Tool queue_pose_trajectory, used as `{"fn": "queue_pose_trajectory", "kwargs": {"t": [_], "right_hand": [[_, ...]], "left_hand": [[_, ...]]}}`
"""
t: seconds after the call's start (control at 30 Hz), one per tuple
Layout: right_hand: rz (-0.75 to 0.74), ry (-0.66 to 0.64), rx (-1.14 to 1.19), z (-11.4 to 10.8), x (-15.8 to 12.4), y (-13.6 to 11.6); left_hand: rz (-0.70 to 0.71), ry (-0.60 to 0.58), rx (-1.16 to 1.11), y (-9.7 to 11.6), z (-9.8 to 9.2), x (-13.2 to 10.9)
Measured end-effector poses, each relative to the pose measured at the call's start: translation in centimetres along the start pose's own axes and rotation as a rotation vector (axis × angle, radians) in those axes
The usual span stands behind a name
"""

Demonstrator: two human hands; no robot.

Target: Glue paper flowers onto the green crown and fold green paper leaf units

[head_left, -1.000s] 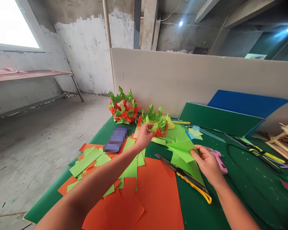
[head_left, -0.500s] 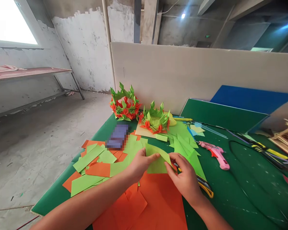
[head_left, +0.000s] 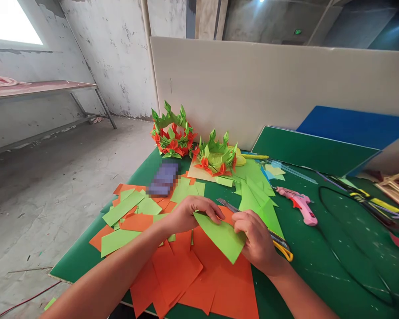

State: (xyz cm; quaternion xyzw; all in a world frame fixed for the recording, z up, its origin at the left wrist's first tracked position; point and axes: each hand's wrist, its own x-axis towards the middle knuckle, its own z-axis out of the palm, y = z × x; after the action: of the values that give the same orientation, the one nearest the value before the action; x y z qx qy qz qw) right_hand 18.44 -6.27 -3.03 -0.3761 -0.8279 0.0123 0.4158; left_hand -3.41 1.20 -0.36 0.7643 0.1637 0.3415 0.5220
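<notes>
Both my hands hold one light green paper sheet [head_left: 223, 236] just above the orange sheets [head_left: 216, 283] on the green table [head_left: 319, 266]. My left hand [head_left: 190, 213] pinches the sheet's upper left edge with fingers curled. My right hand [head_left: 256, 239] grips its right side, fingers closed. A yellow-handled utility knife [head_left: 279, 246] lies right behind my right hand. More green pieces [head_left: 257, 199] are stacked beyond it.
Two green-and-orange folded paper wreaths [head_left: 171, 133] [head_left: 215, 157] stand at the back by a beige board [head_left: 286, 84]. A pink glue gun [head_left: 301, 207] lies to the right. Cut green strips [head_left: 126, 212] lie to the left, a blurred purple object [head_left: 162, 179] behind them. The table's left edge drops to a concrete floor [head_left: 53, 177].
My left hand left the smaller wreath and came back to the green sheet brought over by my right hand. Both hands now hold it lower and nearer, tilted over the orange paper.
</notes>
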Motion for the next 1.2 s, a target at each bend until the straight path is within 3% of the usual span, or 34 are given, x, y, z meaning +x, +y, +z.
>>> {"fn": "queue_pose_trajectory", "kwargs": {"t": [0.2, 0.43, 0.6, 0.9, 1.2], "right_hand": [[0.001, 0.076, -0.059, -0.3, 0.5, 0.1], [0.023, 0.000, -0.022, 0.0, 0.6, 0.1], [0.088, -0.027, 0.047, 0.5, 0.6, -0.1], [0.165, -0.041, 0.198, 0.8, 0.7, -0.8], [0.183, -0.079, 0.171, 1.1, 0.4, -0.6]], "left_hand": [[0.002, 0.015, 0.081, 0.3, -0.8, -0.2], [0.003, 0.011, 0.060, 0.2, -0.4, -0.2], [-0.081, 0.101, -0.052, 0.0, 0.7, -0.3], [-0.199, 0.144, -0.442, -0.2, 1.9, -0.4], [-0.224, 0.163, -0.171, -0.3, 2.4, -0.3]]}}
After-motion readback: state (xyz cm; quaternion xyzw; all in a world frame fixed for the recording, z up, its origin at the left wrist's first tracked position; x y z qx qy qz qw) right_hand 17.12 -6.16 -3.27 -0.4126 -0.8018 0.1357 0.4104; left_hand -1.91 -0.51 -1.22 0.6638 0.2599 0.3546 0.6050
